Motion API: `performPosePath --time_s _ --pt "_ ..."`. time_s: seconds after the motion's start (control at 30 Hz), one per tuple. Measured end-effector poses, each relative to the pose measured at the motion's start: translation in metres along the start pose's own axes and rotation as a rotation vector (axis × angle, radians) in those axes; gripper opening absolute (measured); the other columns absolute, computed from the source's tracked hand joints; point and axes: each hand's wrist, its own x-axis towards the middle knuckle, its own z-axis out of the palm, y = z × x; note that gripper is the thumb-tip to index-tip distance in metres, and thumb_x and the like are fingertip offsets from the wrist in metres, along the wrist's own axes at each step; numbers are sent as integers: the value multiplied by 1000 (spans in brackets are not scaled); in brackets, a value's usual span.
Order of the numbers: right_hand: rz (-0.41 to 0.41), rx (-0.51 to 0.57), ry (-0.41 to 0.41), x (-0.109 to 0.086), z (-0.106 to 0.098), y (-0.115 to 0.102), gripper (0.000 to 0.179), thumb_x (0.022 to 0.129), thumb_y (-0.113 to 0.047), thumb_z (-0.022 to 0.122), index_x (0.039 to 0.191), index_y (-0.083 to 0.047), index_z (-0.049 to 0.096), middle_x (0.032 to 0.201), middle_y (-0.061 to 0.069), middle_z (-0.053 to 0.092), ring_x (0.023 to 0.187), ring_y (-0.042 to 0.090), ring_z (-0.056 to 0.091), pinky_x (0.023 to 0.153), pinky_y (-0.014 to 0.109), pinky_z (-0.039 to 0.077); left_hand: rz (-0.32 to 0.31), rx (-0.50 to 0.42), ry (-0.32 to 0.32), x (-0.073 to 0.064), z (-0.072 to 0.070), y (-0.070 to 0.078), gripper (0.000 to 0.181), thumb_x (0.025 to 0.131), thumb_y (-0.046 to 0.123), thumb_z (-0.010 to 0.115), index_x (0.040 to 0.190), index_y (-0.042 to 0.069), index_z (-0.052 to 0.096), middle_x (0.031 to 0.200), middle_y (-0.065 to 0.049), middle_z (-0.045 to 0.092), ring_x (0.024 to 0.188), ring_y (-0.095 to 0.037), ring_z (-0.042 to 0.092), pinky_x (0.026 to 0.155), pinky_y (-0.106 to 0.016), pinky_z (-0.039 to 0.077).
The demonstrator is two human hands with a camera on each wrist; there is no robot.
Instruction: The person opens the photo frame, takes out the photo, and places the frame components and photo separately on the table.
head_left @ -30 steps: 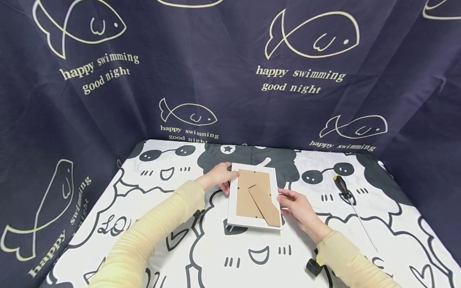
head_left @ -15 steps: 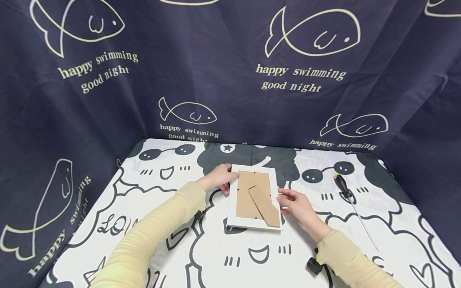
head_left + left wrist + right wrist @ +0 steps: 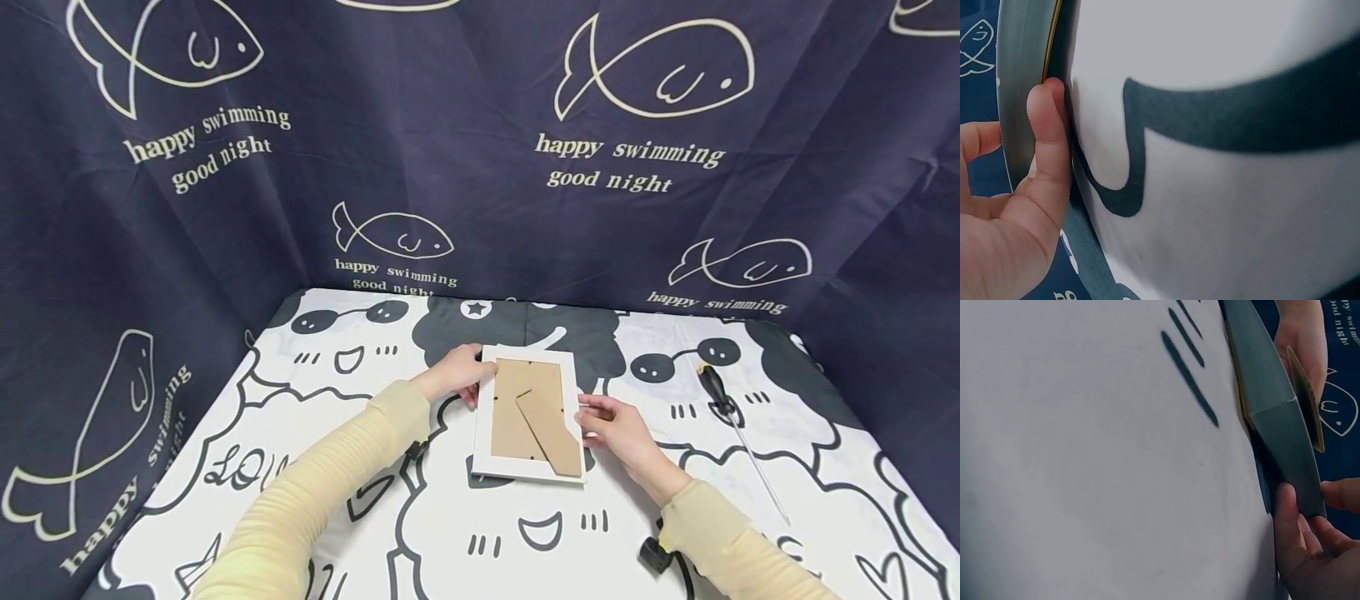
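Note:
A white picture frame (image 3: 484, 425) lies back side up, showing its brown backing board (image 3: 510, 417) and a slanted easel stand (image 3: 553, 437). My left hand (image 3: 455, 371) grips its upper left edge, thumb on top and fingers underneath. On the right edge, my right hand (image 3: 617, 423) holds the frame between thumb and fingers. From the left wrist, the left hand (image 3: 1032, 187) is seen pinching the frame's side (image 3: 1019, 81). In the right wrist view, the right hand (image 3: 1316, 550) pinches the frame's edge (image 3: 1285, 437), and the stand (image 3: 1305, 400) sticks out from the back.
To the right, a screwdriver (image 3: 716, 392) with a black and yellow handle lies on the sheep-patterned cloth (image 3: 450, 517). A dark fish-print curtain (image 3: 480, 150) hangs behind and at the sides. A small black device (image 3: 656, 554) sits at the right wrist.
Both hands keep their hold on the picture frame. The frame's far edge shows very slightly lower in the head view; otherwise the scene looks the same.

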Motion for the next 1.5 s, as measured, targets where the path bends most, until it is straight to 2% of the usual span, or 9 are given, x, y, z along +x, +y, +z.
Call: performPosePath --time_s 0.13,0.37,0.63,0.83,1.33,1.5 --pt "-6 -14 -1 1 0 1 43 89 -5 61 128 10 49 96 7 65 73 7 61 66 28 56 1 35 14 0 1 0 42 90 22 49 126 1 44 59 -16 62 41 -22 59 49 -39 55" --pt "-51 -98 -10 3 1 -3 41 89 -3 60 125 12 49 101 19 63 71 9 62 64 30 57 25 127 38 -3 1 2 30 90 24 48 111 3 50 56 -14 63 41 -22 60 48 -36 54" --pt "-77 -188 12 4 1 -4 41 88 -6 62 124 13 52 108 25 63 77 11 64 67 28 56 27 180 44 -6 0 4 26 90 24 49 107 3 53 50 -10 60 39 -16 57 46 -33 53" --pt "-92 -193 17 7 0 -2 39 87 -5 63 121 13 55 110 26 63 78 11 66 68 27 56 30 229 64 -2 0 2 21 90 24 51 98 4 54 47 -6 58 37 -13 55 45 -30 52" --pt "-102 -228 -1 11 -1 1 39 87 -6 64 119 14 56 112 28 63 75 16 69 67 27 56 49 286 90 2 1 -2 18 89 21 52 95 5 56 44 -5 56 36 -13 55 43 -29 51" --pt "-95 -221 -4 11 -2 -1 37 87 -6 64 118 13 57 106 26 66 74 15 69 67 27 56 53 294 80 3 2 -1 19 91 22 53 99 4 57 45 -5 56 36 -13 54 43 -29 51"
